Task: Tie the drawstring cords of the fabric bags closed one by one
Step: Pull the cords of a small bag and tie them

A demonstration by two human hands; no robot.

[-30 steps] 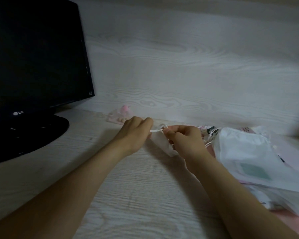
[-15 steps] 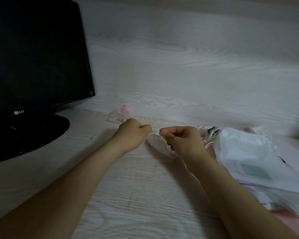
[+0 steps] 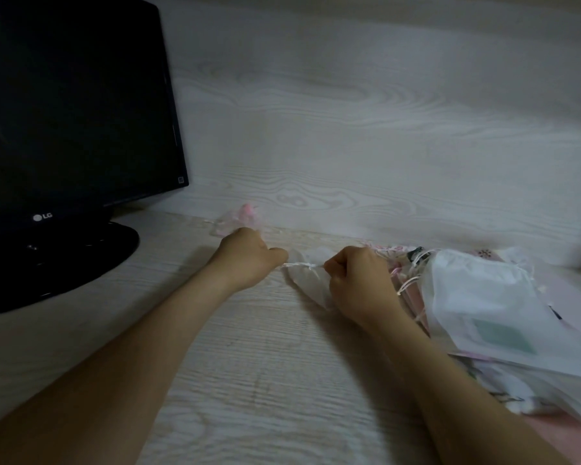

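Note:
A small sheer white fabric bag (image 3: 307,280) lies on the pale wood desk between my hands. Its thin white drawstring cord (image 3: 304,265) runs taut from one hand to the other, with a small knot near the middle. My left hand (image 3: 249,258) is fisted and pinches the cord's left end. My right hand (image 3: 358,280) is fisted and pinches the right end, covering part of the bag.
A heap of sheer white and pink bags (image 3: 490,307) with loose cords fills the right side. A small pink bag (image 3: 245,218) lies by the back wall. A black monitor (image 3: 71,112) on a round base (image 3: 64,260) stands at left.
My hands have moved apart, drawing the cord straight and tight; more cord shows between them than before. My left hand has shifted slightly left.

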